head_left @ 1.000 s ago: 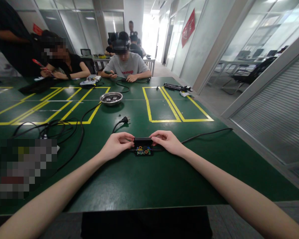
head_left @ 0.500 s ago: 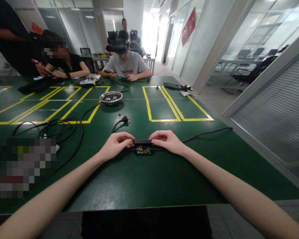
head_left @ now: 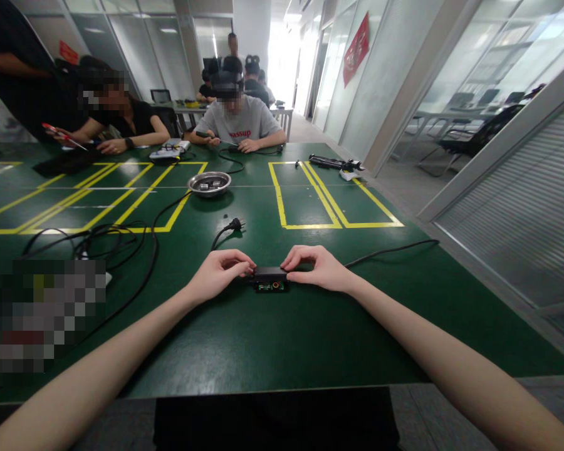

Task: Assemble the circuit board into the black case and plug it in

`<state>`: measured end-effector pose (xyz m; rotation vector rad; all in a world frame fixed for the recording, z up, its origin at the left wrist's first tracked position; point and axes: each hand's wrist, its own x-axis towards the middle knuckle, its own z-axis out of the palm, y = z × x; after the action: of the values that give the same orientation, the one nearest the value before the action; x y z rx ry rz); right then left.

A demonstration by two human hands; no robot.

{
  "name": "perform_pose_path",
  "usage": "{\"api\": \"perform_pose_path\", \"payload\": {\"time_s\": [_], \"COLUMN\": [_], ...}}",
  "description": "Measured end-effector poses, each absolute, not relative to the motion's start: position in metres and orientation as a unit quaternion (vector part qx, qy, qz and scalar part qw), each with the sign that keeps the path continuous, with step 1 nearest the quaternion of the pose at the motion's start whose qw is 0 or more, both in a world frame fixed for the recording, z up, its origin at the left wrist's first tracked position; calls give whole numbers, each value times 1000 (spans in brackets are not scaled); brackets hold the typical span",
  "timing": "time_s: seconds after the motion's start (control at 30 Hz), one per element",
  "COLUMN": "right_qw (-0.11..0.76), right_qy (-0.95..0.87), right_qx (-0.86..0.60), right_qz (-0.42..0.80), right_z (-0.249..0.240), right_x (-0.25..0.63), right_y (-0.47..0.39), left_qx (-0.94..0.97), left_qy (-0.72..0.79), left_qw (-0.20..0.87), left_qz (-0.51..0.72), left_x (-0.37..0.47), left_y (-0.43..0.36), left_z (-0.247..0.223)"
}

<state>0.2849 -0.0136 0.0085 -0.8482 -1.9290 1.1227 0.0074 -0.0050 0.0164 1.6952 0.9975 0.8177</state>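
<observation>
A black power adapter case lies on the green table in front of me, its circuit board (head_left: 266, 287) showing along the near side. Over the board, tilted, is the black case cover (head_left: 271, 274). My left hand (head_left: 224, 270) pinches the cover's left end. On its right end, my right hand (head_left: 314, 268) grips with thumb and fingers. A black cable (head_left: 395, 251) runs off to the right behind my right hand. Just beyond my left hand, a black plug (head_left: 235, 225) with metal pins rests on the table.
A metal bowl (head_left: 209, 184) holding small metal parts stands further back. Coiled black cables (head_left: 108, 238) lie at the left. Yellow tape (head_left: 310, 227) marks the table (head_left: 282, 351). Two people sit across, one with a red-handled tool (head_left: 59, 133); a folded black stand (head_left: 333, 164) lies at the far right.
The cover has come down and towards me, hiding more of the circuit board. Both hands stay at its ends. Across the table, a person's red-handled tool has shifted left.
</observation>
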Motion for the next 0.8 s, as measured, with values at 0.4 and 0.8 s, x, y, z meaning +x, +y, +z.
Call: {"api": "perform_pose_path", "payload": {"time_s": [0.4, 0.8], "right_qw": [352, 333], "right_qy": [-808, -834], "right_qx": [-296, -283], "right_qz": [368, 338], "right_z": [12, 14], "right_x": [284, 284], "right_y": [-19, -22], "left_qx": [709, 752], "left_qy": [402, 392], "left_qw": [475, 425], "left_qz": [331, 315], "left_x": [7, 6], "left_y": [-7, -9], "left_z": [16, 20]}}
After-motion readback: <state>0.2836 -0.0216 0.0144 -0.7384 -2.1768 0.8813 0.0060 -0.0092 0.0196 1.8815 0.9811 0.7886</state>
